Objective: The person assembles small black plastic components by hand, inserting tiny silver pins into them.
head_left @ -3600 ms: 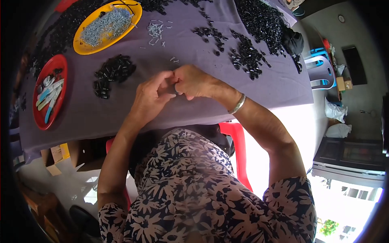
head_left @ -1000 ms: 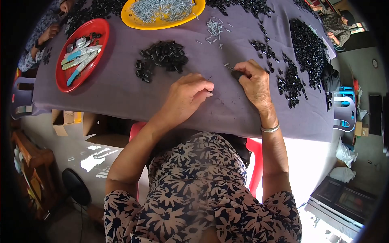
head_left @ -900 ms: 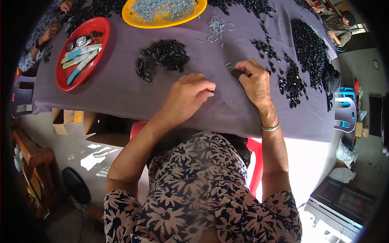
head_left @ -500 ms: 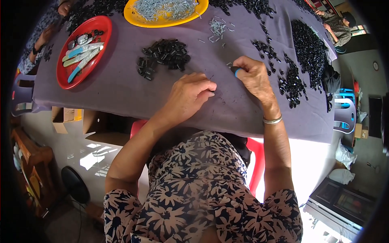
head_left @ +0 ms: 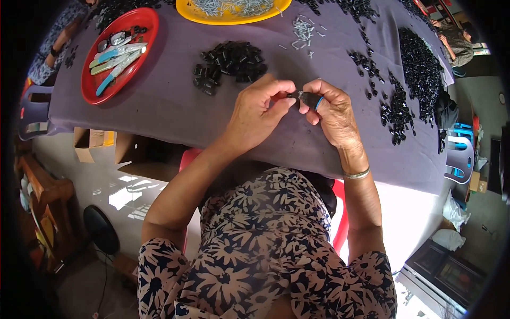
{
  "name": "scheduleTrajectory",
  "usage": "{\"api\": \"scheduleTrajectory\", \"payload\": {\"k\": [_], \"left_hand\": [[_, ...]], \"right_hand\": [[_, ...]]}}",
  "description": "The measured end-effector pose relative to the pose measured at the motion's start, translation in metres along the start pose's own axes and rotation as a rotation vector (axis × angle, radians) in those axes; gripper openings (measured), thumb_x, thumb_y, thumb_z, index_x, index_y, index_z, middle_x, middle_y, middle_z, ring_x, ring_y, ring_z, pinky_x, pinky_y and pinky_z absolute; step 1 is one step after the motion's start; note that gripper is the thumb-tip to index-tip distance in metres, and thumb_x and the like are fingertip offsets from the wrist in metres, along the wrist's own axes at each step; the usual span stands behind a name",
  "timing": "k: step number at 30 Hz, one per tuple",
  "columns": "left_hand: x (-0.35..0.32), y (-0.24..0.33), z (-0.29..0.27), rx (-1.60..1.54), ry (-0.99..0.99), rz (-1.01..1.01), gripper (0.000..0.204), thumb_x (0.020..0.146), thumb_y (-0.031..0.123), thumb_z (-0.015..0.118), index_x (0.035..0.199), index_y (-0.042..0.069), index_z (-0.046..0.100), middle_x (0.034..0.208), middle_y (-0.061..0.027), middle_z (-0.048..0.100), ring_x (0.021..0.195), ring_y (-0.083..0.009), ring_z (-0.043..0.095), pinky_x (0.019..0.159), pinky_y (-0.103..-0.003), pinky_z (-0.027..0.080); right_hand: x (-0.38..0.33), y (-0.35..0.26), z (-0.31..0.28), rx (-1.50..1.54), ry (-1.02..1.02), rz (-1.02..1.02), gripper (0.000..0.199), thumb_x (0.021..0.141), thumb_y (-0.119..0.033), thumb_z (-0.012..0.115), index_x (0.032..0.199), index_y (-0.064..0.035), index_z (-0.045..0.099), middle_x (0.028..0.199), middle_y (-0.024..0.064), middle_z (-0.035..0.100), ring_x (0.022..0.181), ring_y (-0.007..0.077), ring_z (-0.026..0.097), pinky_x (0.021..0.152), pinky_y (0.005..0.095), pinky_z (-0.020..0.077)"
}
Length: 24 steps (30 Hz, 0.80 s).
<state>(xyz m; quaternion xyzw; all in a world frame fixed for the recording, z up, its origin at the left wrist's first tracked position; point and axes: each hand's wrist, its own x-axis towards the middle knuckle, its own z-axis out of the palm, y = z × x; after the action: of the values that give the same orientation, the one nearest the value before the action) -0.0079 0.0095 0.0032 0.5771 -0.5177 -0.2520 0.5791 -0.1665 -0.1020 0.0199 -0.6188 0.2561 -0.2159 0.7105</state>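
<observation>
My left hand (head_left: 257,109) pinches a small black piece (head_left: 291,96) between thumb and fingertips. Close against it, my right hand (head_left: 334,111) is closed, a black finger cover (head_left: 309,99) with a blue edge on one digit. A tiny pale metal pin (head_left: 300,93) shows at its fingertips, and the two hands' fingertips nearly meet. Beyond my left hand lies a heap of small black parts (head_left: 231,63). Loose silver pins (head_left: 303,30) are scattered past my right hand.
A red tray (head_left: 152,48) with knives and glasses stands at left. Silver pins fill a yellow tray (head_left: 234,21) at the far edge. Large piles of black parts (head_left: 421,66) cover the right side of the purple-grey tablecloth (head_left: 175,101). Other people sit at both far corners.
My hands have come together. The right has moved from near the loose pins to the left hand's fingertips. The whole view has shifted slightly.
</observation>
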Motion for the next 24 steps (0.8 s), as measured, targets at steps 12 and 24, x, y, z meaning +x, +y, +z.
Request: {"api": "scheduleTrajectory", "payload": {"k": [12,24], "left_hand": [[-0.002,-0.007,0.003,-0.219,-0.007,-0.116,0.008,0.084,0.001,0.065,0.092,0.0,0.063,0.083,-0.0034,0.056,0.067,-0.0094,0.057,0.06,-0.025,0.045],[0.0,-0.005,0.0,0.066,0.023,0.079,0.008,0.085,-0.002,0.061,0.092,0.002,0.06,0.084,-0.008,0.055,0.069,-0.0195,0.061,0.062,-0.033,0.048]], "right_hand": [[-0.004,0.007,0.023,-0.018,0.069,-0.019,0.012,0.097,-0.008,0.052,0.102,-0.0014,0.062,0.076,0.0023,0.06,0.055,0.0042,0.044,0.05,0.0194,0.0365],[-0.005,-0.006,0.017,0.344,-0.048,0.281,0.017,0.095,-0.007,0.049,0.107,0.0011,0.057,0.08,0.0029,0.055,0.053,0.004,0.038,0.044,0.0196,0.0349]]}}
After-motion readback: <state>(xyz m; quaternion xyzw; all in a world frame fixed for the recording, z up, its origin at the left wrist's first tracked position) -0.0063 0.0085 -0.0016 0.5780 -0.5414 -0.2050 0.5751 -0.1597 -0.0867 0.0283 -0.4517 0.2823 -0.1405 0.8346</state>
